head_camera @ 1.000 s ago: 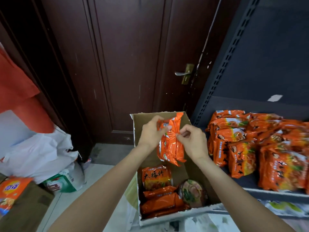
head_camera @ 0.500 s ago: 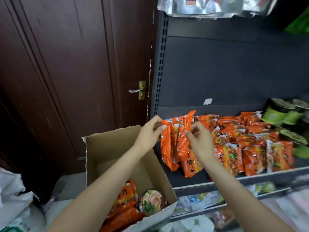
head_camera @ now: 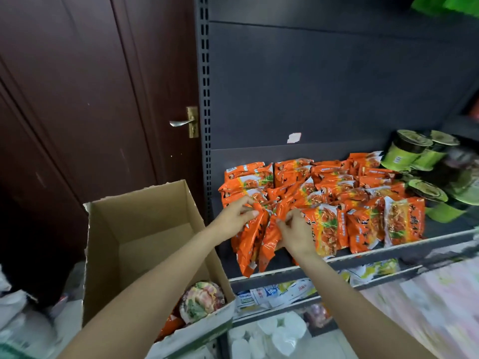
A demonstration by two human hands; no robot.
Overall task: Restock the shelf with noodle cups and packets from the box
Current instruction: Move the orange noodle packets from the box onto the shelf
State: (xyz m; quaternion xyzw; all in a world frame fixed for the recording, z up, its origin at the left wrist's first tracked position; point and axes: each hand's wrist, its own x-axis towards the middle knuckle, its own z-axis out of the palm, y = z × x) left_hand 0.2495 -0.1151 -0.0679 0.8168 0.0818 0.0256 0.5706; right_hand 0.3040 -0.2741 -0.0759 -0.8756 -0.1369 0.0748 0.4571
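My left hand (head_camera: pixel 237 217) and my right hand (head_camera: pixel 294 230) each pinch the top of upright orange noodle packets (head_camera: pixel 255 242) at the left front of the dark shelf (head_camera: pixel 414 246). Behind and to their right lie several more orange packets (head_camera: pixel 337 187). The open cardboard box (head_camera: pixel 140 229) stands below left of the shelf. A noodle cup (head_camera: pixel 202 300) and an orange packet (head_camera: pixel 169 323) lie in its near corner, partly hidden by my left forearm.
Green noodle cups (head_camera: pixel 414 154) fill the right end of the shelf. Lower shelves (head_camera: pixel 285 291) hold white and yellow packets. A dark wooden door (head_camera: pixel 103 99) with a metal handle (head_camera: pixel 181 123) stands behind the box. White bags (head_camera: pixel 15 320) lie at the far left.
Both hands carried the orange packets from above the box rightwards to the shelf's left front. The view swung right, and the box now lies at lower left.
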